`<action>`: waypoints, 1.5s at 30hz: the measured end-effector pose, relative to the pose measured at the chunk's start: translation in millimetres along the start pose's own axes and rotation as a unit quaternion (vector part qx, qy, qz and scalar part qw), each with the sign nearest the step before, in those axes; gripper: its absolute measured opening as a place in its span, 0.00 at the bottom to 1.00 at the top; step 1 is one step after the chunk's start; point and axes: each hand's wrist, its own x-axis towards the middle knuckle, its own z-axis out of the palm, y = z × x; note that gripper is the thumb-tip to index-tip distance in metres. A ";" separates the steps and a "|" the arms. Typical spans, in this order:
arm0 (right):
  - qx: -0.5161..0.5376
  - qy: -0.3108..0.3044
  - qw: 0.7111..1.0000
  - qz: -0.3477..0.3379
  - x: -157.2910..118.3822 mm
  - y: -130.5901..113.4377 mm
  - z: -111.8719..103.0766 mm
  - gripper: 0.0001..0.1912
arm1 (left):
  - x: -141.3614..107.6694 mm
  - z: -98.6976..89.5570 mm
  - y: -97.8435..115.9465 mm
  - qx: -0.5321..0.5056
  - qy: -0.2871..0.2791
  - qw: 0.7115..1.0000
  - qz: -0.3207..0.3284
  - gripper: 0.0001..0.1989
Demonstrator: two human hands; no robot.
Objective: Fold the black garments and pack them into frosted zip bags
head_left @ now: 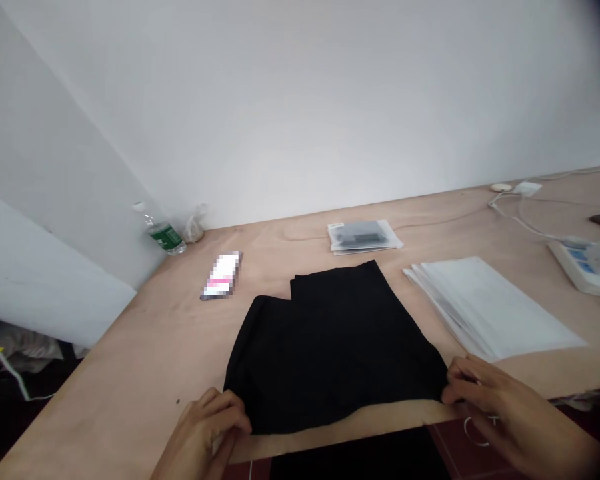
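A black folded garment [330, 340] lies on the table near its front edge, with a stepped upper left outline; I cannot tell what kind of garment it is. My left hand [215, 423] pinches its lower left corner between thumb and fingers. At the lower right corner, my right hand [485, 393] is closed on the cloth in the same way. The near edge of the cloth runs between the two hands, slightly curved.
A stack of white bags [500, 307] lies right of the cloth. Behind it is a clear packet with dark contents [363, 237]. A phone [222, 275], a bottle [165, 235] and a small plastic bag [195, 227] are at left. A power strip [580, 263] and cables sit at right on the wooden table [145, 347].
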 end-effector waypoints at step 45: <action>-0.191 0.049 0.971 0.135 197.9 -13.7 97.1 0.36 | 200.0 54.2 23.7 0.143 0.061 0.981 -0.115 0.25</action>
